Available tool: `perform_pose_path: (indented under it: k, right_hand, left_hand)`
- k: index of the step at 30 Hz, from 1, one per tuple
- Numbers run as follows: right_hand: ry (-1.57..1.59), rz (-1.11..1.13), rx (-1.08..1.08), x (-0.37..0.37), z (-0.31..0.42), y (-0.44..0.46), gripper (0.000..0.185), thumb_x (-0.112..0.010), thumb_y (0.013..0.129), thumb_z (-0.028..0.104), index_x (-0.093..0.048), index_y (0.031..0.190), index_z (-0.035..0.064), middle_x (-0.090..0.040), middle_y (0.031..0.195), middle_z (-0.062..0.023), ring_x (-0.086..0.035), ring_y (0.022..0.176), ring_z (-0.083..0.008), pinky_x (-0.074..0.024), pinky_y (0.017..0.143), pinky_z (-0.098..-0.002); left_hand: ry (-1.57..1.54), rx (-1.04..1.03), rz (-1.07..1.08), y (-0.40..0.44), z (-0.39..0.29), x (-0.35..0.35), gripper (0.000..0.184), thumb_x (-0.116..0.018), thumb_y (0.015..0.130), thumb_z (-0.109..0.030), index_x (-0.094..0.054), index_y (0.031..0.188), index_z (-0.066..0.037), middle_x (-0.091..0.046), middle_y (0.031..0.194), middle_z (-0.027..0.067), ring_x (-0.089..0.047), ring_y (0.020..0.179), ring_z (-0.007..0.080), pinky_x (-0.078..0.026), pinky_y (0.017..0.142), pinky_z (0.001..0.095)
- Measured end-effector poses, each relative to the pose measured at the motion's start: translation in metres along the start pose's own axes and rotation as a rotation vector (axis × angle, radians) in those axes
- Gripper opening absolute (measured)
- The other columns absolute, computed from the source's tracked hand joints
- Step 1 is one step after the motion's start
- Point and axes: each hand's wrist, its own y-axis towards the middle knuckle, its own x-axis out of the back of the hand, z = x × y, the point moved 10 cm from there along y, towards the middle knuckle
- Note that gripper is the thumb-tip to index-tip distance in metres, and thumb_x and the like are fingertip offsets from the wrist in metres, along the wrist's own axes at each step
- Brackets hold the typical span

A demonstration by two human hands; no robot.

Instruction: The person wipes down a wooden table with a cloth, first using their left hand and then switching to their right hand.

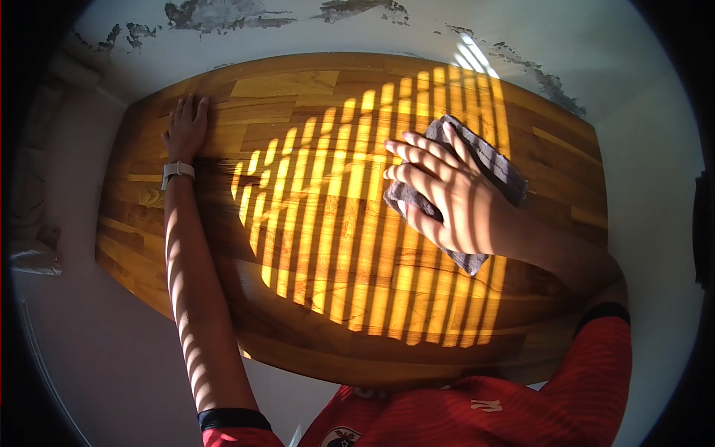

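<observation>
A dark grey cloth (488, 165) lies folded on the wooden tabletop (298, 331), right of its middle. My right hand (452, 195) presses flat on the cloth, fingers spread and pointing to the upper left, and covers much of it. Part of the cloth shows above the hand and a corner below the palm. At the far left of the table my left hand (185, 128) rests flat on the wood with fingers apart and holds nothing. A light-coloured watch band is round the left wrist.
Striped sunlight crosses the tabletop's middle. Behind it stands a white wall (298, 33) with peeling grey patches, and another wall is at the right. A whitish crumpled item (36, 258) is at the far left, beyond the table edge.
</observation>
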Motion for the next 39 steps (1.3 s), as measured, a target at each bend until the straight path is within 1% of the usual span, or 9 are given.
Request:
perform_pose_path:
  k: [2, 8, 16, 19, 20, 27, 34, 36, 39]
  right_hand:
    - [0.012, 0.082, 0.027, -0.007, 0.006, -0.001, 0.059, -0.053, 0.102, 0.040, -0.056, 0.152, 0.0095, -0.038, 0.170, -0.0123, -0.028, 0.161, -0.0269, -0.0011, 0.131, -0.0610]
    - [-0.008, 0.025, 0.013, -0.006, -0.014, 0.006, 0.058, -0.057, 0.102, 0.043, -0.058, 0.151, 0.0120, -0.045, 0.166, -0.0102, -0.037, 0.157, -0.0253, -0.0050, 0.132, -0.0568]
    - [0.061, 0.078, 0.080, -0.013, -0.007, 0.002, 0.057, -0.056, 0.102, 0.042, -0.059, 0.151, 0.0139, -0.041, 0.169, -0.0103, -0.032, 0.159, -0.0274, -0.0029, 0.131, -0.0576]
    - [0.082, -0.011, 0.010, -0.008, -0.031, 0.009, 0.052, -0.061, 0.098, 0.029, -0.061, 0.148, 0.0123, -0.047, 0.165, -0.0121, -0.038, 0.156, -0.0278, -0.0109, 0.132, -0.0546]
    - [0.094, -0.022, -0.001, -0.009, -0.034, 0.010, 0.055, -0.060, 0.103, 0.039, -0.058, 0.151, 0.0133, -0.043, 0.167, -0.0108, -0.036, 0.157, -0.0267, -0.0062, 0.131, -0.0586]
    - [0.023, 0.013, 0.069, -0.014, -0.018, 0.004, 0.057, -0.055, 0.102, 0.040, -0.055, 0.154, 0.0148, -0.039, 0.170, -0.0111, -0.030, 0.160, -0.0287, -0.0022, 0.131, -0.0576]
    - [0.014, -0.056, -0.002, -0.002, -0.037, 0.013, 0.056, -0.060, 0.103, 0.040, -0.059, 0.151, 0.0122, -0.041, 0.168, -0.0146, -0.031, 0.160, -0.0294, -0.0038, 0.132, -0.0561]
    - [-0.043, 0.006, 0.021, -0.009, -0.023, 0.007, 0.056, -0.057, 0.104, 0.041, -0.056, 0.154, 0.0159, -0.034, 0.172, -0.0130, -0.027, 0.161, -0.0293, 0.0007, 0.131, -0.0586]
    - [0.088, 0.166, 0.132, -0.012, 0.005, -0.002, 0.056, -0.054, 0.106, 0.043, -0.055, 0.155, 0.0159, -0.034, 0.172, -0.0129, -0.025, 0.162, -0.0299, 0.0014, 0.132, -0.0575]
  left_hand:
    - [0.012, -0.005, -0.013, 0.001, 0.002, 0.002, 0.079, -0.036, 0.101, -0.076, -0.035, 0.166, -0.031, -0.029, 0.175, 0.0024, -0.023, 0.162, 0.0344, -0.015, 0.123, 0.0732]
    - [-0.002, 0.019, 0.018, -0.002, -0.002, 0.004, 0.079, -0.036, 0.101, -0.075, -0.035, 0.166, -0.030, -0.027, 0.176, 0.0019, -0.020, 0.163, 0.0318, -0.010, 0.127, 0.0684]
    - [0.020, 0.021, 0.011, 0.002, 0.001, 0.001, 0.079, -0.037, 0.101, -0.075, -0.035, 0.166, -0.031, -0.027, 0.176, 0.0014, -0.020, 0.163, 0.0316, -0.011, 0.127, 0.0675]
    - [-0.004, 0.027, 0.012, 0.000, -0.001, 0.003, 0.079, -0.036, 0.101, -0.075, -0.035, 0.166, -0.031, -0.026, 0.176, 0.0014, -0.020, 0.163, 0.0315, -0.011, 0.127, 0.0673]
    - [-0.004, 0.026, 0.016, -0.002, -0.002, 0.003, 0.079, -0.036, 0.101, -0.075, -0.035, 0.166, -0.031, -0.026, 0.176, 0.0014, -0.020, 0.163, 0.0315, -0.011, 0.127, 0.0673]
    - [-0.012, 0.016, 0.013, 0.000, 0.000, 0.003, 0.079, -0.037, 0.101, -0.075, -0.035, 0.166, -0.030, -0.026, 0.176, 0.0014, -0.020, 0.163, 0.0317, -0.010, 0.127, 0.0678]
    - [-0.009, 0.013, 0.019, 0.000, -0.001, 0.004, 0.079, -0.037, 0.101, -0.075, -0.035, 0.166, -0.030, -0.026, 0.176, 0.0016, -0.020, 0.163, 0.0320, -0.011, 0.127, 0.0686]
    - [-0.008, 0.015, 0.020, -0.002, -0.001, 0.003, 0.079, -0.037, 0.101, -0.075, -0.035, 0.166, -0.030, -0.027, 0.176, 0.0016, -0.020, 0.163, 0.0320, -0.011, 0.126, 0.0688]
    - [-0.006, 0.005, 0.011, 0.002, 0.001, 0.002, 0.079, -0.036, 0.101, -0.076, -0.035, 0.166, -0.030, -0.027, 0.176, 0.0016, -0.021, 0.163, 0.0322, -0.011, 0.126, 0.0691]
